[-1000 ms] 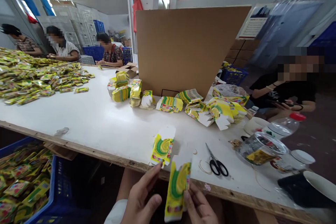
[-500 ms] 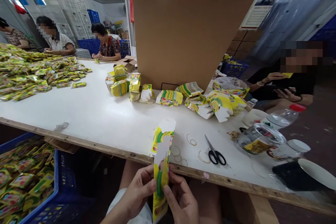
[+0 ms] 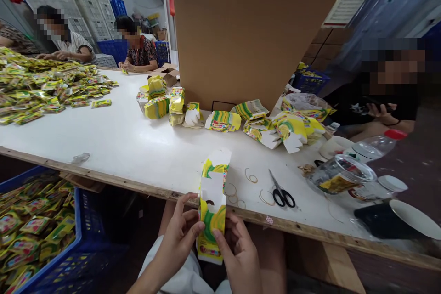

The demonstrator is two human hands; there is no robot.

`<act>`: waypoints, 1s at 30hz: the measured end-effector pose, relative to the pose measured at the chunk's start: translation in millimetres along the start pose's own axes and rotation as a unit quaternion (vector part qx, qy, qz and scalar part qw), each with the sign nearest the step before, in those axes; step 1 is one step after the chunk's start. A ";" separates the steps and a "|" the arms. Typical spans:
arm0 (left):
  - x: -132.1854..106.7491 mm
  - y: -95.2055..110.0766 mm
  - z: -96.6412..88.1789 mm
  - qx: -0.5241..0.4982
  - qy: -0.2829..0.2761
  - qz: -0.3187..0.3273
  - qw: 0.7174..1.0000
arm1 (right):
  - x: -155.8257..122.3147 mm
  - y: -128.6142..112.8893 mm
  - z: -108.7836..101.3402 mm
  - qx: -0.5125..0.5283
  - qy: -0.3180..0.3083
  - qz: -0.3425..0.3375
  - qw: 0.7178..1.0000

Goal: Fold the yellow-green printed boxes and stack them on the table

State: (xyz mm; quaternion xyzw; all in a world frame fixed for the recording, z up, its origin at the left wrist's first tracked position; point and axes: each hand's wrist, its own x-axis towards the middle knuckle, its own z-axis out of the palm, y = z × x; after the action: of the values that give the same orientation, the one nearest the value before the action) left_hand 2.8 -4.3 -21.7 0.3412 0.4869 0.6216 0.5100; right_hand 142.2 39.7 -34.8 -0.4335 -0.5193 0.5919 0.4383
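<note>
Both my hands hold one yellow-and-green carton (image 3: 211, 220) upright below the table's front edge, its white top flap raised. My left hand (image 3: 177, 239) pinches the carton's left side with thumb and fingers. My right hand (image 3: 237, 250) grips its right side, thumb on the front. A second carton of the same kind (image 3: 216, 165) stands on the white table (image 3: 120, 142) just behind it. Several rubber bands (image 3: 251, 177) and black scissors (image 3: 280, 193) lie to the right.
A blue crate (image 3: 34, 225) of yellow packets sits at lower left. Packets are heaped at far left (image 3: 37, 87); more cartons (image 3: 262, 128) lie before a cardboard sheet (image 3: 251, 32). Jars, a bottle (image 3: 375, 144) and a bowl stand at right. People sit around the table.
The carton has been squared up from a flat sleeve into an open box shape between both hands, and its white top flap now shows. My view has dropped lower.
</note>
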 end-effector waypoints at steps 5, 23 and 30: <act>-2.4 9.1 -13.4 0.013 -0.055 -0.010 0.998 | 6.9 -12.0 -10.1 -0.012 -0.099 -0.022 0.995; -2.5 11.2 -21.1 -0.087 -0.139 -0.069 0.984 | 25.8 -28.8 -17.8 -0.082 -0.182 -0.045 0.979; -0.4 5.1 -21.8 0.033 -0.097 -0.023 0.994 | 32.6 -27.1 -24.7 -0.056 -0.090 -0.015 0.994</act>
State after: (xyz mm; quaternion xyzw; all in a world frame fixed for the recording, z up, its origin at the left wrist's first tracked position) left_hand -18.7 -10.3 -23.2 0.4053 0.4626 0.5577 0.5575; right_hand 160.1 79.2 -11.9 -0.3943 -0.5957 0.5915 0.3739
